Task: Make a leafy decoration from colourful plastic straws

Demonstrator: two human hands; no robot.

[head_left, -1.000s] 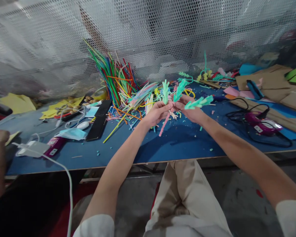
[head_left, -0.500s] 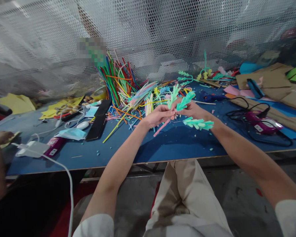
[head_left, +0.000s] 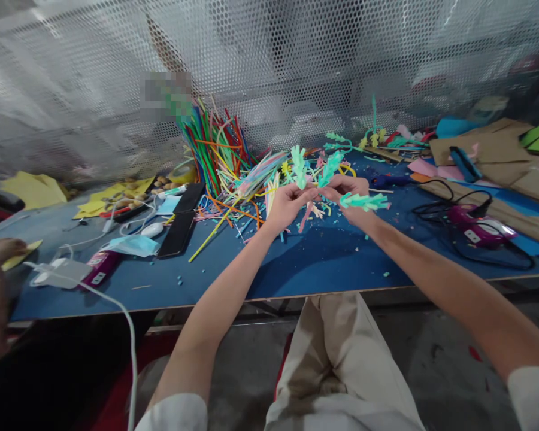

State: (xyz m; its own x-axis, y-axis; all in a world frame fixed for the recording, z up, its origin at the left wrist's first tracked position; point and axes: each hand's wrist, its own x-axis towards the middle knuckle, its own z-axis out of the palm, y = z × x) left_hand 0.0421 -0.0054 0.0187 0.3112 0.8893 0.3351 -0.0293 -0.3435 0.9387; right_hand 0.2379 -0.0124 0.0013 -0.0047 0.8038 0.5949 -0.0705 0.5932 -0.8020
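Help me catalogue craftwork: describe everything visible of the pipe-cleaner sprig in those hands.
The pipe-cleaner sprig looks fuzzy, with three mint-green fronds, two pointing up, one jutting right, and a pink stem below. The left hand and right hand pinch its middle over the blue table; the joint is hidden.

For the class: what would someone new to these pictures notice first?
Probably the three mint-green sprigs, fanned out around the left hand and right hand, which meet above the blue tabletop. Next would be the upright bunch of brightly coloured stems, behind and to the left of the hands, in front of the perforated screen.
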